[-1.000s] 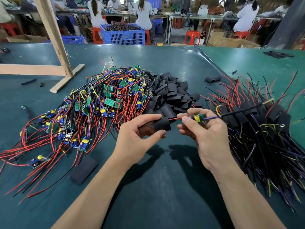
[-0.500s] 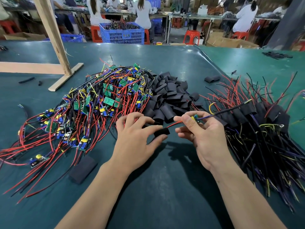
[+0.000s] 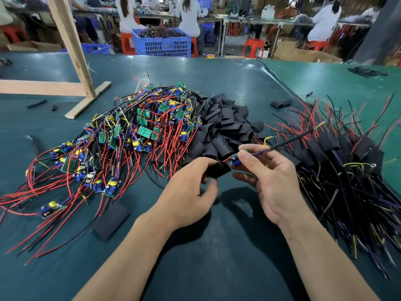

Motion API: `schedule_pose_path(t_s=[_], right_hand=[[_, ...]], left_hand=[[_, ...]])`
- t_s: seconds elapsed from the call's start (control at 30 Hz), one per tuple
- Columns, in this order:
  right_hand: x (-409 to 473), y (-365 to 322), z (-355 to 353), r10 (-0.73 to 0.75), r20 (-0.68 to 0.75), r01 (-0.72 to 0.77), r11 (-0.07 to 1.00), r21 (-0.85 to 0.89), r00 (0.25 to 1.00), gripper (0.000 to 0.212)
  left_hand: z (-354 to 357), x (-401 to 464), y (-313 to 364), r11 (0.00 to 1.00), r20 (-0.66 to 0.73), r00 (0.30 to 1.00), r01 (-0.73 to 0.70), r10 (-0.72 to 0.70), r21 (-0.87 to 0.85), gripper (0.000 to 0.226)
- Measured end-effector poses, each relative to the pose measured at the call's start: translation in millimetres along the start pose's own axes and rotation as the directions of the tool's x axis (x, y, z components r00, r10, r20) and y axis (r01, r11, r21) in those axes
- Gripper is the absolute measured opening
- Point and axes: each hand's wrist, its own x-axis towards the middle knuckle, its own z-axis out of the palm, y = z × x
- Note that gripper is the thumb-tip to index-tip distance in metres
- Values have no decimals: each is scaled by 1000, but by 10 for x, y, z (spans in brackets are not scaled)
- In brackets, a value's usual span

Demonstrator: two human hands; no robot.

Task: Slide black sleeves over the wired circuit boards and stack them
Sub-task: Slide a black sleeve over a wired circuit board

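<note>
Closest to me I see the left hand (image 3: 186, 192) pinching a black sleeve (image 3: 218, 169), and the right hand (image 3: 269, 181) pinching a small wired circuit board (image 3: 236, 160) just beside the sleeve's opening; its red wire already enters the sleeve. A loose sleeve (image 3: 110, 221) lies on the green table (image 3: 217, 257). Farther are the unsleeved boards (image 3: 134, 135), the sleeve heap (image 3: 225, 124), and at right the finished stack (image 3: 347, 166).

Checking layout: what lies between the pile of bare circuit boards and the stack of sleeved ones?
In the head view, the heap of loose black sleeves lies between the bare boards and the sleeved stack.
</note>
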Motion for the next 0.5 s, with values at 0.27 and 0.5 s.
schedule_pose_path(t_s=[0.27, 0.5], right_hand=[[-28, 43, 40, 33, -12, -33, 999, -17, 999, 22], [-32, 40, 60, 25, -43, -25, 1000, 0, 999, 24]], left_hand=[[26, 32, -15, 990, -13, 1000, 7, -5, 139, 28], [29, 19, -6, 992, -39, 999, 13, -8, 129, 57]])
